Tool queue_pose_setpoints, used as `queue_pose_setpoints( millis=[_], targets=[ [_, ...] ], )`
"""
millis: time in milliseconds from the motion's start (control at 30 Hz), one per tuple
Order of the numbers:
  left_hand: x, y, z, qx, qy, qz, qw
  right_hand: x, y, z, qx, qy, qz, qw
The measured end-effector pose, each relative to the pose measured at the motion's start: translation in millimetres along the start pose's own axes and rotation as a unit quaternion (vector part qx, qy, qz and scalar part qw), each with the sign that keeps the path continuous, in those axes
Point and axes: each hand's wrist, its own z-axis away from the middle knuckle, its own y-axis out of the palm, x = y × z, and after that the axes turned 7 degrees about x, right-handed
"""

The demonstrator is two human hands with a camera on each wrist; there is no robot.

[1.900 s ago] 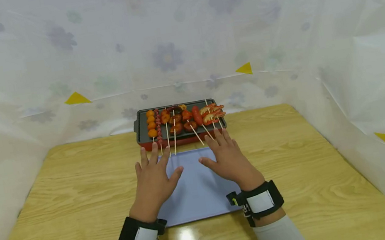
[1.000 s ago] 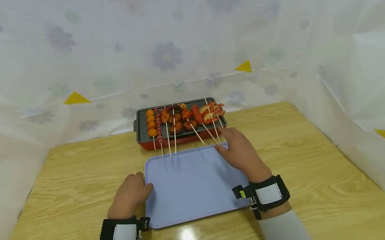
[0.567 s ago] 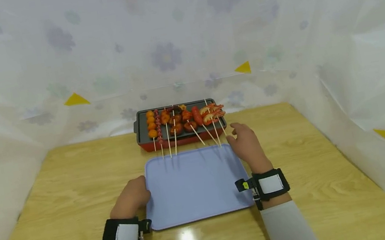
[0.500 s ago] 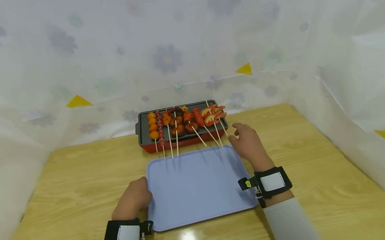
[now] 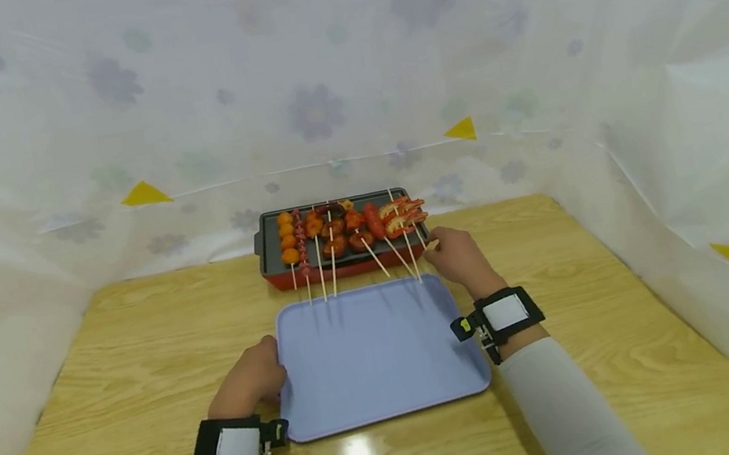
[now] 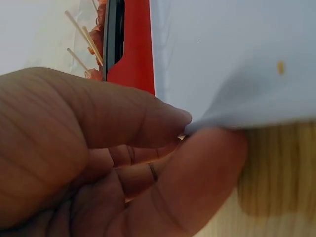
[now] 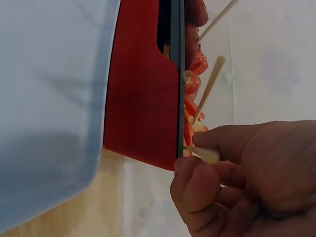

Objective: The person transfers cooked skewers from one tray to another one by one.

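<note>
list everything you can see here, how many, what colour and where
grill: one, red with dark top, table's far side
tray: one, pale blue-violet, in front of the grill
skewers: about eight, pale sticks, on the grill
balls: four, orange, leftmost stick
sausage: one clear, red, right of grill's middle
prawns: at least two, orange, grill's right end
table: one, yellowish wood-look, under everything
sheeting: count unclear, whitish floral, behind and both sides
triangles: three, yellow, on sheeting
straps: two, black with white patches, wrists
sleeves: two, light grey, forearms
left hand: one, bare, pinching tray's left edge
right hand: one, bare, at a skewer's end, grip unclear
</note>
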Motion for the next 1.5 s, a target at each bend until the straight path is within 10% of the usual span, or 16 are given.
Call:
queue_pose_setpoints(
  millis=[967,1500],
  targets=[
    [1.5,1.3,-5.8,0.007,-0.004,0.018,0.9998,4,-21,-15,0.145,0.049,0.000,0.988],
    [1.2,1.7,-4.6,0.004,0.002,0.014,0.9999,-3,-27,-13,0.140,0.033,0.049,0.988]
  ],
)
